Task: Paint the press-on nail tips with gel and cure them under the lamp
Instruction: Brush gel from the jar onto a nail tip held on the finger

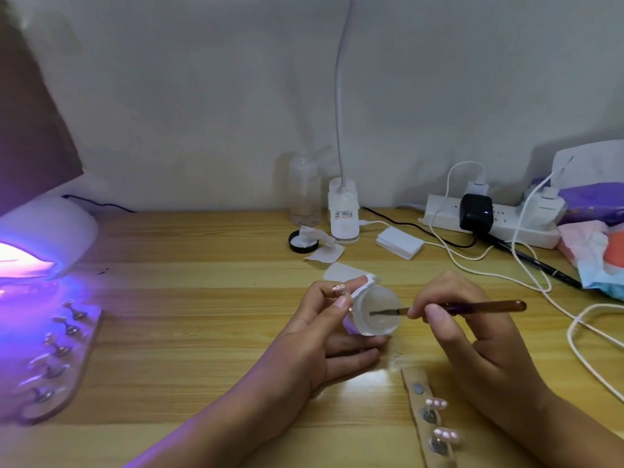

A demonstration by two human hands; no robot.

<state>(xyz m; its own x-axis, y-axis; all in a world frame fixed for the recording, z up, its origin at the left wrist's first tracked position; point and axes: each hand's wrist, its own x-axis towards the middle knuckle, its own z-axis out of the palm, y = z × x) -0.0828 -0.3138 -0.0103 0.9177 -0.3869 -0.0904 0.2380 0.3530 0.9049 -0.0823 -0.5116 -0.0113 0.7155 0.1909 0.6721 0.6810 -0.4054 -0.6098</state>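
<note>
My left hand (317,336) holds a small white gel jar (376,312), tilted with its open mouth toward the right, and pinches a small nail tip on a stand (338,289) between the fingertips. My right hand (472,336) grips a brown-handled brush (483,307); its bristles are inside the jar. A wooden strip (423,417) at the lower right carries two pale nail tips (436,404) on stands. A second strip (57,363) with several nail tips lies at the left, in front of the lit white curing lamp (47,234), which glows purple.
On the wooden desk (202,298): a clear bottle (304,190), a white desk-lamp base (343,211), a black lid (303,241) with wipes, a pad stack (398,243), a power strip (489,217) with chargers and white cables (574,329), a black pen (540,265), coloured packets (594,244) at right.
</note>
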